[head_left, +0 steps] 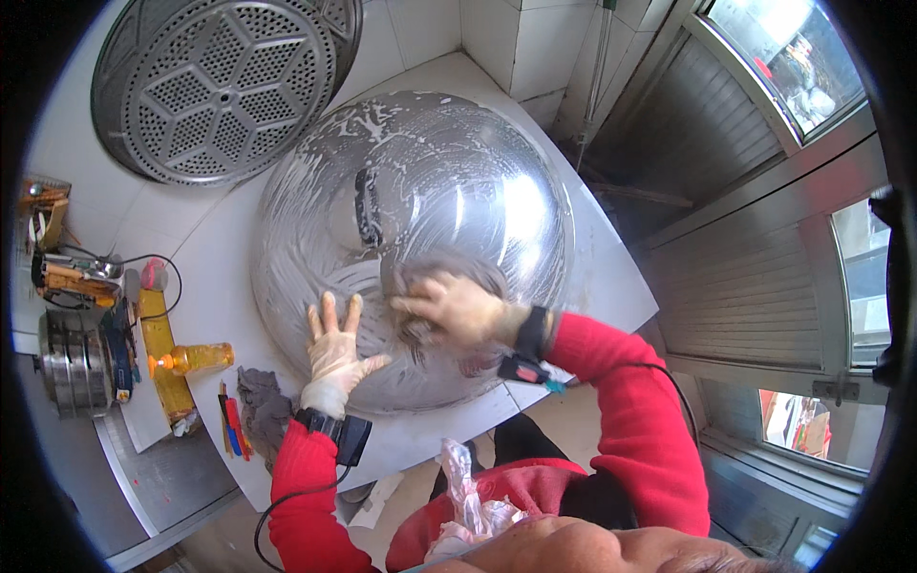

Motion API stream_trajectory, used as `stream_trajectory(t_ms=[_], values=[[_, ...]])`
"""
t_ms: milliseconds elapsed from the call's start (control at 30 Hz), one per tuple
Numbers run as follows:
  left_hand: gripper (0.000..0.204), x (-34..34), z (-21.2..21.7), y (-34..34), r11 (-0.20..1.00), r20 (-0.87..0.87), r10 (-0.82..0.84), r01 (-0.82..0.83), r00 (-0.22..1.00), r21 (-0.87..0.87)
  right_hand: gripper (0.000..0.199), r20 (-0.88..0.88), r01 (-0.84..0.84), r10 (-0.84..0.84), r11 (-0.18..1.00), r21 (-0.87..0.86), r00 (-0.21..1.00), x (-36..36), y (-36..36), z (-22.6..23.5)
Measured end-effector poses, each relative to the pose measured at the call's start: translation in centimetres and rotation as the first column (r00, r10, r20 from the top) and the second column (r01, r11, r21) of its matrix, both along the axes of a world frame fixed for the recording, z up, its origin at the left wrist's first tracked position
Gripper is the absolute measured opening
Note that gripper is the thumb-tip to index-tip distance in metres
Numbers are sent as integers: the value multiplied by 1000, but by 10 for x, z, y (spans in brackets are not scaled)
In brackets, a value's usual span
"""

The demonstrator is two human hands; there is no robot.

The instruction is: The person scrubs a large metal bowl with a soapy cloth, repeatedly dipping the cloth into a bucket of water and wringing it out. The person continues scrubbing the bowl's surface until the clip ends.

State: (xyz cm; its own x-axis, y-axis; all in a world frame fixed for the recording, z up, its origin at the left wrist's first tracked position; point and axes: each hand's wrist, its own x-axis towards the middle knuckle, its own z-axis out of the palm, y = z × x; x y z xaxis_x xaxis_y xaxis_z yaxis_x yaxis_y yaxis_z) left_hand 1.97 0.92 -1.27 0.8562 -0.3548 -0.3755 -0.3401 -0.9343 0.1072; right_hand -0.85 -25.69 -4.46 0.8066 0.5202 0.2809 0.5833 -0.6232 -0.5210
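At the far left edge of the counter (401,444) you have a stack of metal tins (65,363), then a yellow bottle (191,359) lying on its side, a few red and dark pens (232,418) and a crumpled grey rag (263,406) near the front edge. Leaning on the wall at the back left is a round perforated steamer tray (215,86). Your left hand (336,349), gloved, lies flat with fingers spread wide on the lower left flank of the big steel dome lid (411,239), which sits dome-up and fills the middle of the counter. Your right hand (449,307) is closed on a grey scouring pad (435,277), pressed to the dome's front face. The lid looks stiff, bulky and slick with suds; its black handle (367,208) or the rim look like the surest holds.
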Motion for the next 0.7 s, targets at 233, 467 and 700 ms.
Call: stream_trajectory(t_ms=[233,467,700], values=[[114,2,-1,-2,999,-18,23,-24,1000,-46,58,145,469,-470,882,40,871,181,-116,-26],[116,8,-6,3,1000,2,-6,6,1000,-19,59,-443,718,-575,630,296,688,149,-243,-85],[115,8,-6,3,998,28,-52,53,998,-31,39,-248,883,-850,423,203,465,-18,-188,-115]])
